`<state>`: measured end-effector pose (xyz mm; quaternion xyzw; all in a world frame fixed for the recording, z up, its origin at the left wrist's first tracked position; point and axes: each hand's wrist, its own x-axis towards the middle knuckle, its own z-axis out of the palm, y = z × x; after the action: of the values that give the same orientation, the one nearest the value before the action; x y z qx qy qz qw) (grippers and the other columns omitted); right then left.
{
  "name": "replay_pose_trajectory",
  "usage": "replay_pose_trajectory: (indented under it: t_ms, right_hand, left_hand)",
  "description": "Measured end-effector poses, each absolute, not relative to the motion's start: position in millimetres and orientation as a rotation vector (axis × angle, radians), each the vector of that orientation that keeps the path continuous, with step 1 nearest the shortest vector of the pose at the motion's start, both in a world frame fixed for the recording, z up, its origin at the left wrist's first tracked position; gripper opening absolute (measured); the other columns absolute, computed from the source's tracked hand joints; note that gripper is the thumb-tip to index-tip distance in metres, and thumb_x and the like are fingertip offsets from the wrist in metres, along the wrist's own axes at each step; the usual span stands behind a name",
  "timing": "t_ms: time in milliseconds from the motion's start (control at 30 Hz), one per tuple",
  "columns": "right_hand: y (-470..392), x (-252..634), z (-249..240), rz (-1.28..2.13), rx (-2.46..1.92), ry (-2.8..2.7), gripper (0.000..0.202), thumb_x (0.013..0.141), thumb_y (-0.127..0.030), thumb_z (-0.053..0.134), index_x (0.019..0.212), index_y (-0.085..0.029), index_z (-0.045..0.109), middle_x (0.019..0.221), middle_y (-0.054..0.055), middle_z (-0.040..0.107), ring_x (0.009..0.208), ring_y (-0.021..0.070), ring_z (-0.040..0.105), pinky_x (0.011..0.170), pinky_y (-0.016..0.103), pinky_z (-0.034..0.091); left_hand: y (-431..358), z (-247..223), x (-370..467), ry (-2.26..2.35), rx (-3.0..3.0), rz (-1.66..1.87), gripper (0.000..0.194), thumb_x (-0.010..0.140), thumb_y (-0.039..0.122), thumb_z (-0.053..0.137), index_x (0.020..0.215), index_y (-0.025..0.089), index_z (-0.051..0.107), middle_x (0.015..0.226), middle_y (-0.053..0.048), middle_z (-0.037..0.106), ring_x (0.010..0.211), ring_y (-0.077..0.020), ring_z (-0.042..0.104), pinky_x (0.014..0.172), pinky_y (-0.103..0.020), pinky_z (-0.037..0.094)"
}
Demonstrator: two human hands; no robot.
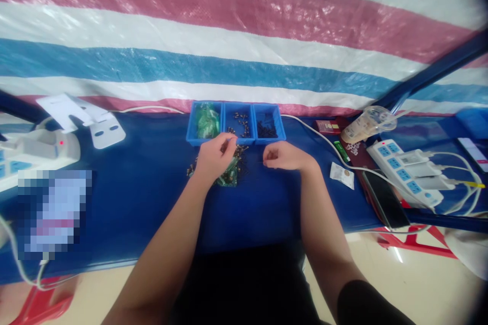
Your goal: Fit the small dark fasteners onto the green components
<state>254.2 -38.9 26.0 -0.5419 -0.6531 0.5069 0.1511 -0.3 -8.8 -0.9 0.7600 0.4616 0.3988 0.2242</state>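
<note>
My left hand (216, 156) is closed, its thumb and fingers pinched just in front of the middle blue bin (250, 137); whatever it holds is too small to make out. Beneath and beside it lies a pile of small brass-coloured parts and green pieces (230, 175). My right hand (281, 156), fingers curled together, is over the blue table to the right of the pile; a thin dark piece seems to show at its fingertips. Green bags (208, 121) fill the left bin, small brass parts (241, 123) lie in the middle one, and dark thin pieces (267, 128) in the right one.
On the right are a plastic cup (369, 124), a white packet (342, 175), a dark phone (386, 199) and a power strip (404, 172) with cables. At left stand another power strip (34, 155), white flat pieces (108, 131) and a blurred-out device (61, 210). Striped sheeting hangs behind.
</note>
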Motion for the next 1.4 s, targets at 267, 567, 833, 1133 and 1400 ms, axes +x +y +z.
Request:
replay_pose_trajectory:
  t_ms: [267,567,833,1133,1400]
  right_hand:
    - [-37.3,215.6,18.4,1.250,-1.174,-1.450,0.020,0.080,-0.031,0.074,0.088,-0.019,0.059,0.066,-0.002,0.067,0.058,0.0119,0.065,0.056,0.025,0.054]
    - [-34.0,205.3,8.3,1.286,-1.043,-1.364,0.029,0.078,-0.040,0.080,0.091,-0.020,0.063,0.077,0.001,0.072,0.070,0.0152,0.072,0.060,0.027,0.058]
    - [-33.0,202.4,2.5,1.204,-1.009,-1.338,0.029,0.076,-0.038,0.083,0.094,-0.019,0.069,0.081,0.002,0.073,0.074,0.0162,0.073,0.072,0.033,0.061]
    - [-32.4,198.8,4.0,1.204,-1.024,-1.261,0.031,0.074,-0.040,0.085,0.091,-0.019,0.069,0.080,0.002,0.074,0.071,0.0155,0.073,0.066,0.029,0.061]
    - [-31.4,198.6,1.4,1.203,-0.985,-1.240,0.032,0.073,-0.039,0.086,0.090,-0.018,0.070,0.079,0.002,0.075,0.069,0.0140,0.073,0.064,0.027,0.061]
  left_hand:
    - [-12.0,-1.2,3.3,1.040,2.070,1.040,0.025,0.090,0.033,0.067,0.111,0.021,0.072,0.079,0.000,0.072,0.061,-0.0104,0.062,0.058,-0.022,0.047]
    - [-11.2,-6.2,3.8,1.110,2.104,1.078,0.016,0.092,0.031,0.065,0.098,0.020,0.075,0.080,-0.002,0.075,0.062,-0.0112,0.062,0.062,-0.023,0.050]
    - [-10.3,-2.6,-0.1,1.136,2.097,1.079,0.016,0.093,0.032,0.062,0.095,0.020,0.072,0.074,0.001,0.070,0.059,-0.0098,0.058,0.060,-0.023,0.046]
    - [-11.0,-4.0,1.7,1.113,2.082,1.138,0.017,0.091,0.031,0.066,0.103,0.020,0.072,0.072,0.002,0.068,0.054,-0.0074,0.054,0.056,-0.020,0.044]
    - [-9.6,-6.0,1.3,1.075,2.104,1.207,0.019,0.090,0.030,0.068,0.105,0.019,0.072,0.070,0.003,0.068,0.053,-0.0069,0.053,0.056,-0.019,0.045]
